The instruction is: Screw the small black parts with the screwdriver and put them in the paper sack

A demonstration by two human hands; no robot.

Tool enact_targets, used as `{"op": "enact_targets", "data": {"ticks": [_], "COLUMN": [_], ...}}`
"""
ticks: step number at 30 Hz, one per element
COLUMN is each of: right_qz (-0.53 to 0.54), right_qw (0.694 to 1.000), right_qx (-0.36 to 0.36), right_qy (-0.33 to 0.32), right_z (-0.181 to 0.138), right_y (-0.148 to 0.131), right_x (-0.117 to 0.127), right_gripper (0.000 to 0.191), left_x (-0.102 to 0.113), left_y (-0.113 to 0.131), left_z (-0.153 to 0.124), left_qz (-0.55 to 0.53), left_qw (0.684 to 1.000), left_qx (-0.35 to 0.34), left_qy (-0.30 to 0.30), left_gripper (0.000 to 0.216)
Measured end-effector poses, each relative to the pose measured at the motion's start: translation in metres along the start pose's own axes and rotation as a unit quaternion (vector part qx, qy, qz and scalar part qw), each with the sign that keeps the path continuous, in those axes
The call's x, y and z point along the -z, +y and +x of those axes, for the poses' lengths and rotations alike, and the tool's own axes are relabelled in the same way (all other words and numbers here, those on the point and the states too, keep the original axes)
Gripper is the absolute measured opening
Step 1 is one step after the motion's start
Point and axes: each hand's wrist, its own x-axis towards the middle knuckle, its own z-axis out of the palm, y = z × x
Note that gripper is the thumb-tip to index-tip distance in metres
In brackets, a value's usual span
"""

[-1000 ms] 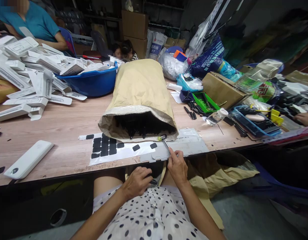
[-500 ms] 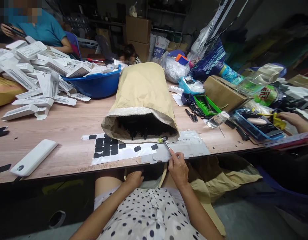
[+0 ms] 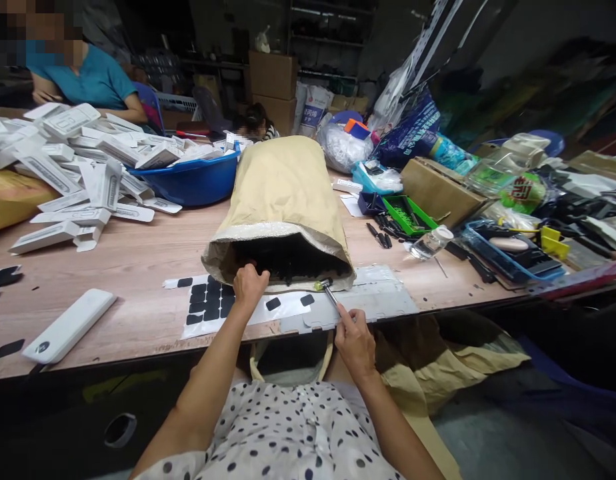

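Note:
A tan paper sack [image 3: 288, 180] lies on the table with its white-lined mouth facing me and dark pieces [image 3: 298, 263] inside. My left hand [image 3: 250, 288] is at the left of that mouth with its fingers curled in; whatever they grip is hidden. My right hand [image 3: 357, 339] is closed round the handle of a small hammer [image 3: 331, 295] with a yellowish head, which rests by the sack's lower right edge. Beneath the left wrist is a white sheet of rounded black stickers [image 3: 206, 301]. A grey plate [image 3: 375, 300] lies beyond the right hand.
White boxes [image 3: 73, 167] are heaped at left, partly in a blue basin [image 3: 193, 183]. A white power bank [image 3: 71, 327] lies nearer. At right are a green tray [image 3: 411, 215], a bottle [image 3: 431, 243] and a blue tray [image 3: 511, 253]. A second sack [image 3: 255, 367] opens below the table edge. A person sits back left.
My left hand has risen from my lap to the sack's mouth. My right hand keeps the hammer nearly in place. The other person's hand at far right has left the blue tray.

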Motion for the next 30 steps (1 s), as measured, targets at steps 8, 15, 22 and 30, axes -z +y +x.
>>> {"op": "enact_targets", "data": {"ticks": [8, 15, 22, 30], "right_qz": [-0.008, 0.009, 0.150, 0.288], "right_qw": [1.000, 0.999, 0.988, 0.954], "right_qx": [-0.004, -0.025, -0.034, 0.050], "right_qy": [-0.005, -0.022, -0.008, -0.063], "right_z": [0.002, 0.004, 0.009, 0.001], "right_y": [-0.005, -0.006, -0.002, -0.033], "right_x": [0.003, 0.005, 0.011, 0.030], "right_gripper": [0.043, 0.043, 0.039, 0.037], "left_x": [0.010, -0.008, -0.027, -0.026], "left_y": [-0.008, -0.004, -0.013, -0.010], "left_z": [-0.017, -0.066, -0.061, -0.061], "left_qz": [0.008, -0.057, -0.092, -0.088], "left_qw": [0.999, 0.954, 0.953, 0.955], "left_qx": [-0.042, -0.262, -0.257, -0.243], "left_qy": [0.034, -0.134, -0.132, -0.148], "left_gripper": [0.018, 0.017, 0.015, 0.014]}}
